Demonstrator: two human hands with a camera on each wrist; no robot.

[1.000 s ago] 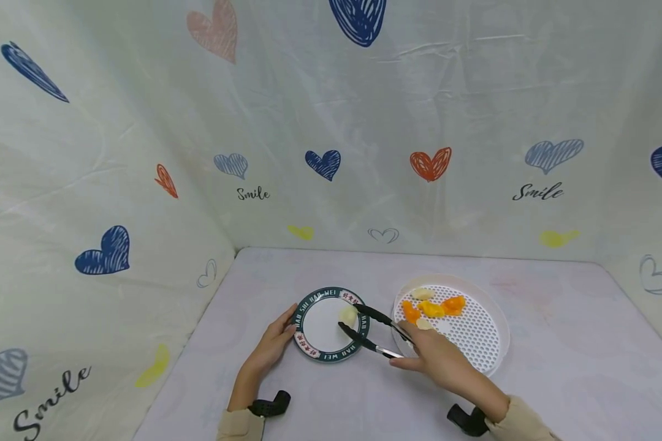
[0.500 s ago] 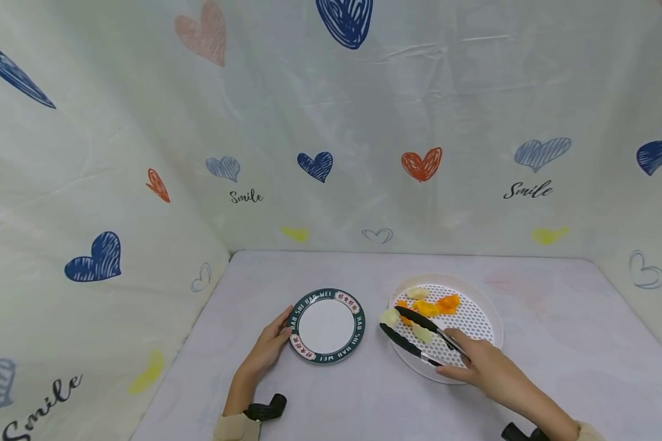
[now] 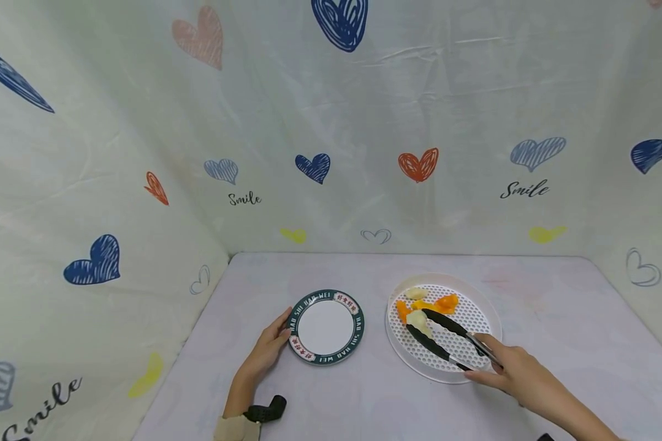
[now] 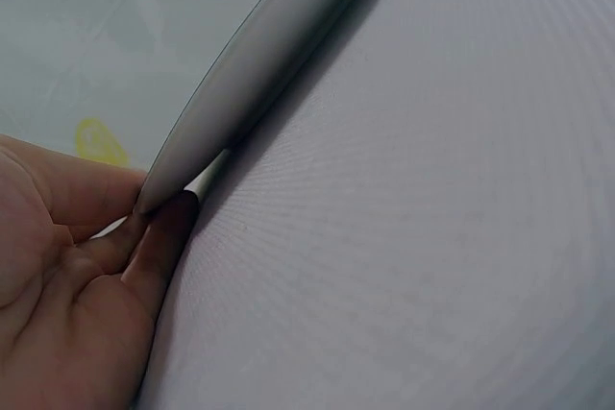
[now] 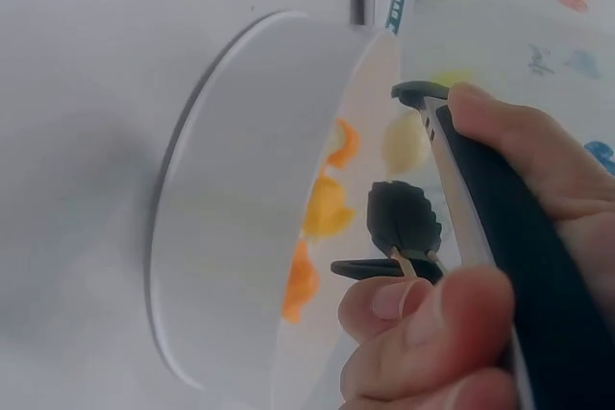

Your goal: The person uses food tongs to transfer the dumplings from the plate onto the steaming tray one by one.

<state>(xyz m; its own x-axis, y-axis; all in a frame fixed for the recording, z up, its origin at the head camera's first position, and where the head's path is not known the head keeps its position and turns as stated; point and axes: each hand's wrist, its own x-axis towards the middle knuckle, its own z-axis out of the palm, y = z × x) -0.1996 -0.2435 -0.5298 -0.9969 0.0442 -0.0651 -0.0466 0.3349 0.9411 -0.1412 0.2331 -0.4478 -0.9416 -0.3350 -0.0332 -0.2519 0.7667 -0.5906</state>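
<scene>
My left hand (image 3: 267, 349) pinches the left rim of a green-edged white plate (image 3: 325, 329); the left wrist view shows thumb and fingers on either side of the rim. My right hand (image 3: 521, 370) grips black-tipped metal tongs (image 3: 447, 323) over a round white perforated basket (image 3: 477, 318). The tongs' tips are spread, with a pale chunk (image 3: 417, 318) at them, and a second pale piece lies just below it, partly covered. Orange pieces (image 3: 447, 303), a yellow piece (image 3: 423, 305) and a pale oval piece (image 3: 417, 293) lie in the basket.
A pale cloth covers the table (image 3: 336, 404), and plate and basket stand side by side with a gap between them. A white curtain (image 3: 364, 110) printed with hearts and "Smile" hangs behind and at the sides.
My right hand has moved right with the tongs, taking the pale chunk from over the plate to over the basket. The left hand stays at the plate's rim.
</scene>
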